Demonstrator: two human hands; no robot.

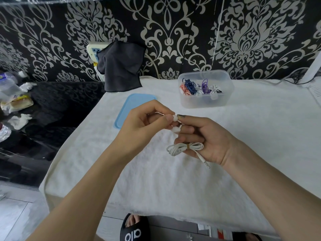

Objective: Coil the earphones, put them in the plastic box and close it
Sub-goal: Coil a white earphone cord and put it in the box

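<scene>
White towel [243,136]: open plastic box [205,101] holds coiled earphones [191,86]; lid [133,108] beside.

You work over a fluffy white cloth [199,180]; far right sits a clear, frosted plastic box [205,100], its smooth matt blue plastic lid [126,110] to the left. The earphones [184,147] have glossy white cable and a metal plug

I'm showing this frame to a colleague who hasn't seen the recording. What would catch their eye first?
Most likely the two hands at centre: the left hand pinches an earbud while the right hand holds the white earphones, coiled and tied. Behind them on the white towel, a clear plastic box holds colourful earphones, its blue lid lying left of it.
</scene>
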